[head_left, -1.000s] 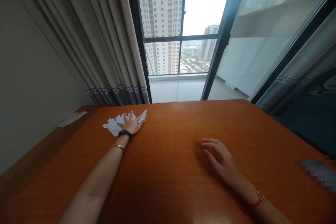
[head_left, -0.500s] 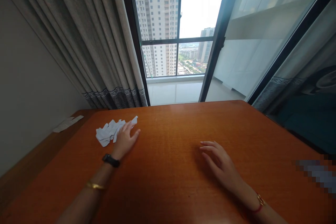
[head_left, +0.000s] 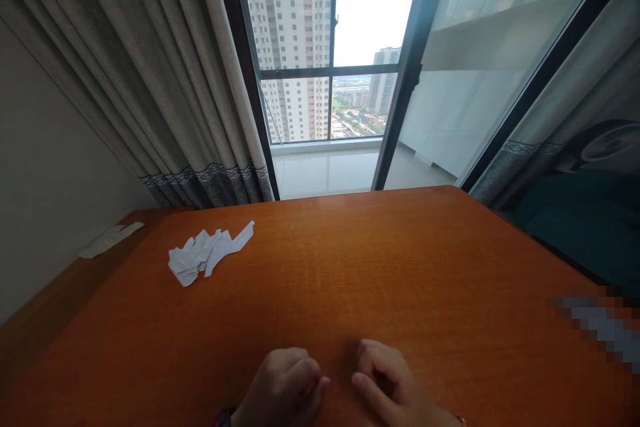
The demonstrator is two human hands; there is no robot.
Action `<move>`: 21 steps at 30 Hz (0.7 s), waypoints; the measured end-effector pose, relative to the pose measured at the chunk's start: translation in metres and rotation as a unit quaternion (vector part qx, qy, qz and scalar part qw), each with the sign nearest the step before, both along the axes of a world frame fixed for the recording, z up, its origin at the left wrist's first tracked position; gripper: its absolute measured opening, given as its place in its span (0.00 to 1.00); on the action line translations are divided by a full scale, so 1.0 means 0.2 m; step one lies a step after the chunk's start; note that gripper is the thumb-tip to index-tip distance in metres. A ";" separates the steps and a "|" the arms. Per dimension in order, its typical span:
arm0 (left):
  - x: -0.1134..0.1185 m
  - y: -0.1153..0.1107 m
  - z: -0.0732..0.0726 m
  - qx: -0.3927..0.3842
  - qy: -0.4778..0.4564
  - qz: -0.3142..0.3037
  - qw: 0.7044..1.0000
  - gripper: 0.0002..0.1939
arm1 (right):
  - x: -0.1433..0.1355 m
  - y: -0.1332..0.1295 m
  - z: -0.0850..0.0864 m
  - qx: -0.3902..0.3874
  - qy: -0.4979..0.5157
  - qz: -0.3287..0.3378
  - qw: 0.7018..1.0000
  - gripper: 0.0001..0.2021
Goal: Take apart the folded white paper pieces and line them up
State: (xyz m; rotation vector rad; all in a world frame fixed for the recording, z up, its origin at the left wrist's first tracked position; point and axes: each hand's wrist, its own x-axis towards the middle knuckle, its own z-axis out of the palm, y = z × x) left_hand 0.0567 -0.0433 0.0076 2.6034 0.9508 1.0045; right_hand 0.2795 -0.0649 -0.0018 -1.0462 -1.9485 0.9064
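Torn strips of white paper [head_left: 197, 253] lie in a loose, overlapping pile on the wooden table [head_left: 320, 267], at the far left. My left hand [head_left: 283, 387] is curled into a fist at the near edge of the view, with a dark band at the wrist, and no object shows in it. Beside it on the right, my right hand [head_left: 393, 383] is also curled, thumb near the bent fingers, with nothing seen in its grip. A small gap separates the two hands, and both are well apart from the paper.
Another pale paper strip [head_left: 111, 239] lies on the ledge [head_left: 75, 280] along the left wall. Grey curtains [head_left: 165, 80] and a glass sliding door [head_left: 400, 107] stand beyond the table. A blurred patch [head_left: 605, 330] is at the right edge.
My left hand has left the paper pile and drawn back toward me, closing. My right hand has also come nearer and curled its fingers. The paper pile stays put.
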 end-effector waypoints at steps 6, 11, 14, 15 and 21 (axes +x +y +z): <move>-0.01 -0.01 0.00 0.086 0.030 -0.001 0.996 0.13 | 0.01 0.03 -0.02 0.121 -0.011 -0.014 0.992 0.12; -0.01 -0.04 -0.02 0.088 0.012 -0.014 0.996 0.13 | 0.01 0.03 -0.06 0.135 -0.010 -0.018 0.991 0.12; -0.01 -0.05 0.00 0.080 0.001 -0.007 0.997 0.12 | 0.02 0.02 -0.09 0.124 -0.015 -0.014 0.992 0.12; -0.01 -0.05 0.00 0.078 -0.001 -0.003 0.997 0.12 | 0.02 0.02 -0.09 0.121 -0.018 -0.014 0.992 0.12; -0.01 -0.07 0.01 0.077 -0.012 -0.005 0.997 0.10 | 0.02 0.01 -0.07 0.118 -0.007 -0.022 0.993 0.14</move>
